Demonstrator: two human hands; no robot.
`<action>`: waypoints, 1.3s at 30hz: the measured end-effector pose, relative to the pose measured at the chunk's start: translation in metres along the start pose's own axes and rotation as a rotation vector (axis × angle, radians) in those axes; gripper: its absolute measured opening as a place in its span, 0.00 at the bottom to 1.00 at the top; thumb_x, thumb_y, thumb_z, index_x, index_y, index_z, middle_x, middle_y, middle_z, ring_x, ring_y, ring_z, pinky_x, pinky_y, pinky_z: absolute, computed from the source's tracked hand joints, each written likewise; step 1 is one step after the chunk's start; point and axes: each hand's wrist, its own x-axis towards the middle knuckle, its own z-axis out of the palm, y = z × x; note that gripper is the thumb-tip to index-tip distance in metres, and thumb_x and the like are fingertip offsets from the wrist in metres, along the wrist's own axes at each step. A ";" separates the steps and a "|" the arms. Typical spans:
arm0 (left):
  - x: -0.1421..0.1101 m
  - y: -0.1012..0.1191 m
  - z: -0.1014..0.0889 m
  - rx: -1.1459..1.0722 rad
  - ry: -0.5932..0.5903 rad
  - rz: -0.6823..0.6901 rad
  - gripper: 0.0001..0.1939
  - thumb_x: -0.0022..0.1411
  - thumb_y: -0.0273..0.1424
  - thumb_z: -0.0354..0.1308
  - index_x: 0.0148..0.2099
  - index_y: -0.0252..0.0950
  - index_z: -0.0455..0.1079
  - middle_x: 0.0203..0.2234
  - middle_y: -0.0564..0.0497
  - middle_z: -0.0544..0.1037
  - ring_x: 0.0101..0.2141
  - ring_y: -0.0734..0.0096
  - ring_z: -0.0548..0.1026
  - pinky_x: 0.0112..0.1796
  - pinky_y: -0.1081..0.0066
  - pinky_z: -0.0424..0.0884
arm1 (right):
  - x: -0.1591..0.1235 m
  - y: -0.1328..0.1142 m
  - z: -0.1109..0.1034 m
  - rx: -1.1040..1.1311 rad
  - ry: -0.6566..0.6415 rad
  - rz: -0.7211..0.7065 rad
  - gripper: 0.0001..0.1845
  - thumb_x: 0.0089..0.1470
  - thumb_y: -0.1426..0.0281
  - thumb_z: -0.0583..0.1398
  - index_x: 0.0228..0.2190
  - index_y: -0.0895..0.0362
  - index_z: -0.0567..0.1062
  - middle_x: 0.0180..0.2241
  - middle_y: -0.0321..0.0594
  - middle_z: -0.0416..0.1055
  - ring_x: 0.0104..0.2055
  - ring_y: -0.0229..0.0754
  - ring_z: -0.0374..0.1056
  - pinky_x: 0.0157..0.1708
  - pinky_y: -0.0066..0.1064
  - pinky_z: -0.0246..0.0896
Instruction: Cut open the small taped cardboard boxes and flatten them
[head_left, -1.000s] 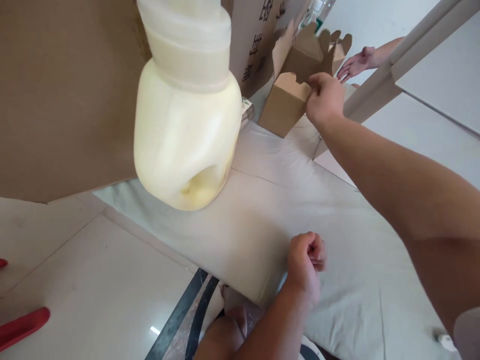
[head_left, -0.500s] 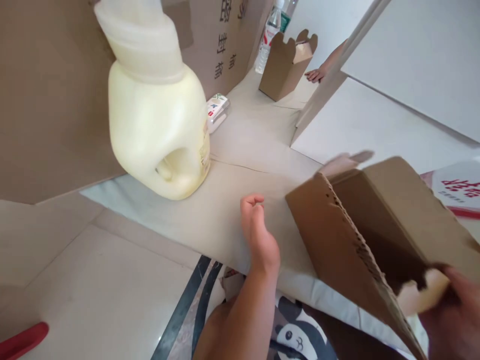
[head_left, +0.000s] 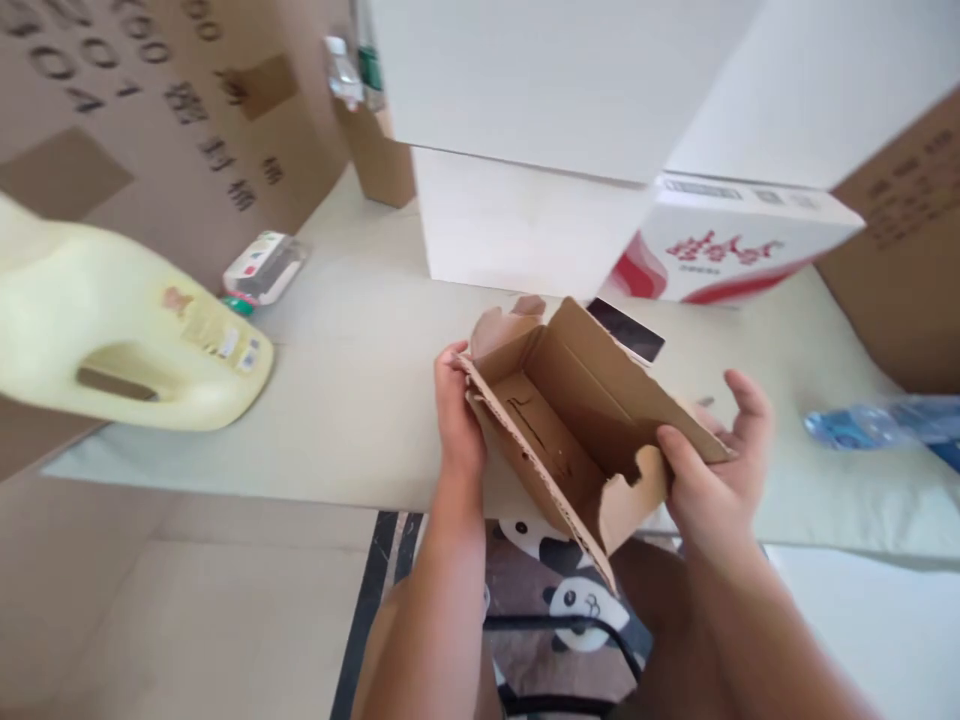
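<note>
A small brown cardboard box [head_left: 570, 410] with open flaps is held over the near edge of a pale sheet [head_left: 360, 400] on the floor. My left hand [head_left: 456, 410] grips its far left end. My right hand [head_left: 709, 470] holds its near right end, thumb pressed on a scalloped flap and fingers spread behind the side wall. The box's open top faces me and nothing shows inside it.
A pale yellow jug [head_left: 112, 330] lies at the left. A small packet [head_left: 262, 268] is beyond it, against a large brown carton [head_left: 150, 130]. A white and red box [head_left: 720, 245], a dark phone [head_left: 626, 330], another small carton [head_left: 382, 160] and a plastic bottle [head_left: 877, 422] surround the sheet.
My right hand has pulled a small carton from the far end of the sheet back to me. My left hand has come up and taken its other end. The view swung right.
</note>
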 end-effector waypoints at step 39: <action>-0.078 0.003 0.042 0.804 -0.347 0.384 0.31 0.59 0.56 0.62 0.55 0.41 0.77 0.63 0.40 0.70 0.66 0.48 0.64 0.67 0.51 0.56 | -0.004 0.048 -0.113 0.159 -0.281 -0.331 0.13 0.55 0.66 0.54 0.34 0.51 0.78 0.44 0.44 0.79 0.52 0.50 0.74 0.57 0.48 0.66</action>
